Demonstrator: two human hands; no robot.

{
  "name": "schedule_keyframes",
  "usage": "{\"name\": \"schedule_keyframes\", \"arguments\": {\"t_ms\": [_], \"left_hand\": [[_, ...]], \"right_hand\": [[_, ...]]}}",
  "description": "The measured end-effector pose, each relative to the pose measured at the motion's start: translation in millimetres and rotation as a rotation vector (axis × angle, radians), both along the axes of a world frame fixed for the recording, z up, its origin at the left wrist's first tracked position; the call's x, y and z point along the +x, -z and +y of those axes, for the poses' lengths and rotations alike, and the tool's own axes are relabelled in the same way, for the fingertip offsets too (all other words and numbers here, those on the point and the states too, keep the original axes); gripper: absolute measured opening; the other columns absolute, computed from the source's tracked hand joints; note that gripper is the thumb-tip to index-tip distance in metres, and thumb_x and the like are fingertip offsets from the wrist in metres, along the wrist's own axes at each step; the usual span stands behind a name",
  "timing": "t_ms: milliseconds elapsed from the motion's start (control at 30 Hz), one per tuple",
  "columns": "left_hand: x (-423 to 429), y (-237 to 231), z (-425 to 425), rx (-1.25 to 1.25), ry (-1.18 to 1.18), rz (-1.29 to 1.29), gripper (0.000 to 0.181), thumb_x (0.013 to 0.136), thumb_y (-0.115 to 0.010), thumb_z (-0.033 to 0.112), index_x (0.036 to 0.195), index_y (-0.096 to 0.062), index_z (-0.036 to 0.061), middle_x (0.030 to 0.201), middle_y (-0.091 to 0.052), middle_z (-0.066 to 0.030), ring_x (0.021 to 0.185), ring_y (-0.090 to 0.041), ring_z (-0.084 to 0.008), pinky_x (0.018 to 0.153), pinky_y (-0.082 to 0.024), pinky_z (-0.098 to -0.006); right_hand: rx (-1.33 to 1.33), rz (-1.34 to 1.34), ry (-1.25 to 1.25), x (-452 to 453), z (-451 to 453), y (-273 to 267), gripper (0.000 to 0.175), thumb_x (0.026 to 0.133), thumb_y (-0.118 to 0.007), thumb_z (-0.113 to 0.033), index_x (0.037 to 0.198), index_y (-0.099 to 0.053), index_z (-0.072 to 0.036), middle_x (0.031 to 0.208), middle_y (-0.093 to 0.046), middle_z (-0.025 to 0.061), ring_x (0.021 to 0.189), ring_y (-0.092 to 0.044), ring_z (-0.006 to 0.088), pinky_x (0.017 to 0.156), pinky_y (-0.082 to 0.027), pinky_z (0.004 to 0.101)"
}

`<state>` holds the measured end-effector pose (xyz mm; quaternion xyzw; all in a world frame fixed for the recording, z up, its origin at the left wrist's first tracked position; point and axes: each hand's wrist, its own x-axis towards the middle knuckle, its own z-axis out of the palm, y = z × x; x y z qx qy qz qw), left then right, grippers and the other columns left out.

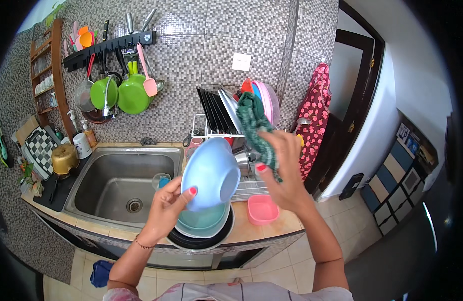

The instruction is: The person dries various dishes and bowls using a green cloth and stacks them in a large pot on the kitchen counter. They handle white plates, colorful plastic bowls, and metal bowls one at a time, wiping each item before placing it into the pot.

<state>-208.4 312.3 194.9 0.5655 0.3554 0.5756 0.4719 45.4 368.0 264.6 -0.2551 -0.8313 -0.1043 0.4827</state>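
Note:
My left hand [167, 205] grips a light blue plastic bowl [209, 175] by its rim, thumb on the outer wall. The bowl is tilted on its side, its base facing right. My right hand [287, 171], slightly blurred, holds a bunched dark green cloth [256, 124] between thumb and fingers. The cloth's far end stands in front of the dish rack, apart from the bowl. Under the blue bowl, a pale teal bowl [205, 220] sits nested in a larger black vessel [201, 246] at the counter's front edge. A pink square container [263, 210] stands right of them.
A steel sink [122, 188] lies left, with a clear cup [158, 181] inside. Behind the bowl, a white wire dish rack [250, 192] holds black plates [212, 113] and pink plastic dishes [268, 101]. A gold pot [65, 158] stands left of the sink. Pans hang on the wall.

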Motion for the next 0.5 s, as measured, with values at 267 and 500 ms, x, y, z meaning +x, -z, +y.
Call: {"name": "schedule_keyframes", "arguments": {"t_ms": [267, 500], "left_hand": [[29.4, 16.7, 5.4, -0.061, 0.227, -0.398, 0.032, 0.102, -0.05, 0.01, 0.133, -0.049, 0.0028, 0.12, -0.063, -0.0039, 0.105, -0.062, -0.0105, 0.093, -0.053, -0.0317], [37.3, 31.6, 2.9, -0.068, 0.192, -0.352, 0.026, 0.1, -0.054, 0.01, 0.126, -0.054, 0.006, 0.113, -0.065, -0.0029, 0.101, -0.064, -0.0114, 0.087, -0.056, -0.0319]], "right_hand": [[0.062, -0.109, 0.154, -51.7, -15.1, 40.2, 0.055, 0.085, -0.066, -0.022, 0.137, -0.054, -0.011, 0.102, -0.046, 0.013, 0.097, -0.04, 0.0309, 0.091, -0.033, 0.0442], [-0.016, 0.093, 0.059, -49.4, 9.3, 25.5, 0.033, 0.08, -0.069, -0.014, 0.111, -0.068, -0.005, 0.122, -0.055, 0.0168, 0.124, -0.039, 0.0426, 0.105, -0.03, 0.0504]]}}
